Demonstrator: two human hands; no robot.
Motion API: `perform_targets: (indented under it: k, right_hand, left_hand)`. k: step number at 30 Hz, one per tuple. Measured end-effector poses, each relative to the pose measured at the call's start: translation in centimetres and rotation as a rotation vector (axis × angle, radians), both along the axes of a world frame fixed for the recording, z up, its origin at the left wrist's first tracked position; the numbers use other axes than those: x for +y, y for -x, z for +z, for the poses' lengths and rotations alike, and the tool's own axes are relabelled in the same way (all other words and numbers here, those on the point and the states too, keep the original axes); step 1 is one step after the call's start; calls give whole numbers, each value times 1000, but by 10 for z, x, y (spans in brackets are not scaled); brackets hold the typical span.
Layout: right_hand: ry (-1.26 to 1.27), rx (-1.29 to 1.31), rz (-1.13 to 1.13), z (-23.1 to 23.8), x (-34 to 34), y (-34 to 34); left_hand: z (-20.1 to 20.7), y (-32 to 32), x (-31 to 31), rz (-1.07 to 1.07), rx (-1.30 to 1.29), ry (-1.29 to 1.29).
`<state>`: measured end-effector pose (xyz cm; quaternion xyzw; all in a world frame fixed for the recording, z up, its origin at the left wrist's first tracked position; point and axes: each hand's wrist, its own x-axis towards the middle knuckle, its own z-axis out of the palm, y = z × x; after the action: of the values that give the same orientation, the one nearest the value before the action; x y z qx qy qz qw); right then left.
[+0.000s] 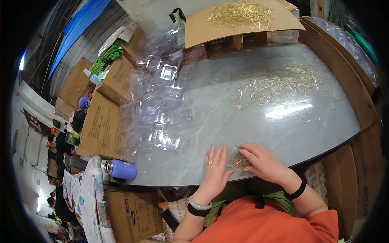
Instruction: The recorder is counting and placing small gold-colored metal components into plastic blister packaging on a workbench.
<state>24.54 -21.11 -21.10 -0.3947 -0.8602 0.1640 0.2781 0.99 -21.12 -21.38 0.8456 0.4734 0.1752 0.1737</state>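
A small heap of thin gold-coloured wire pieces [238, 161] lies at the near edge of the table, between my two hands. My right hand [263, 164] is curved around the right side of the heap, fingers and thumb against the wires. Its palm hides part of them. My left hand [214, 172] rests flat on the tabletop to the left, fingers stretched forward and thumb pointing toward the heap. Nothing is in it. Farther off, many loose gold wires [283, 85] are scattered over the grey marbled tabletop [210, 117].
A pile of clear plastic packages [162, 101] covers the table's left side. A purple bottle [123, 170] lies at the near left edge. At the back, a cardboard sheet [198, 32] bears another wire heap [243, 14]. Cardboard boxes [101, 125] stand along the left.
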Motion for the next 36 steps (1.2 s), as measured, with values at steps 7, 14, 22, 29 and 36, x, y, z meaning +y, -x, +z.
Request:
perform_targets:
  k: [7,14,22,29,36]
  right_hand:
    - [-52,-38,39,-2,-2,0]
    - [-5,-37,-1,1,-6,3]
    - [-117,-115,-115,2,-6,1]
    - [-41,-42,15,-5,1,-3]
    - [-74,-11,-3,-8,-2,-1]
  left_hand:
    - [-28,-30,-15,36,-32,-123]
    - [-27,-41,-28,42,-123,-116]
    - [23,113,68,395,128,-172]
    - [11,141,93,471,365,-101]
    - [12,129,69,383,406,-152]
